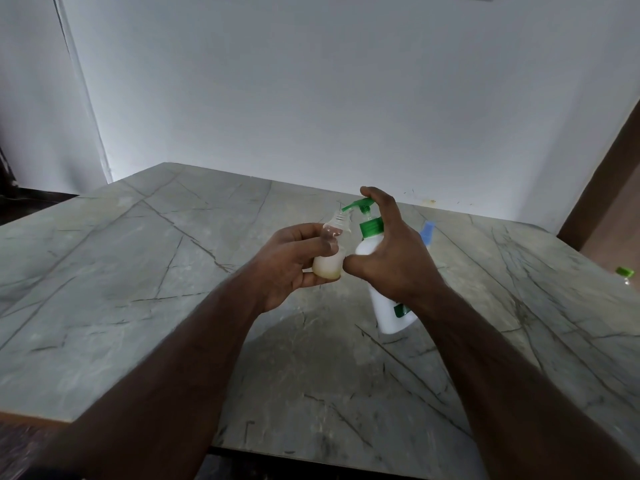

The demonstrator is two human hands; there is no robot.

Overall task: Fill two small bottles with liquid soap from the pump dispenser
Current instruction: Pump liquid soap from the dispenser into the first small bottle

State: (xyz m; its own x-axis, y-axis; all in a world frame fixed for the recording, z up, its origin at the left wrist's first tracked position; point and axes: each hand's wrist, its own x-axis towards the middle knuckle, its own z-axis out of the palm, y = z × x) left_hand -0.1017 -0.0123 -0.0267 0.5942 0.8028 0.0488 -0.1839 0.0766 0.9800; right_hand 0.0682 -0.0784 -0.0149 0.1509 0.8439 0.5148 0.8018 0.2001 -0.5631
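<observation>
My left hand (294, 263) holds a small clear bottle (329, 265) tilted, its open neck right under the green pump spout. A little yellowish soap lies at the bottle's bottom. My right hand (391, 254) grips the white pump dispenser (391, 313), which leans left above the table, with the forefinger on top of the green pump head (362, 204). A second small bottle (626, 274) with a green cap shows at the right edge, partly cut off.
The grey marble table (173, 289) runs to a white wall behind. A blue object (427, 230) lies behind my right hand, mostly hidden. The table's near edge is at the lower left, and a brown door frame stands at the far right.
</observation>
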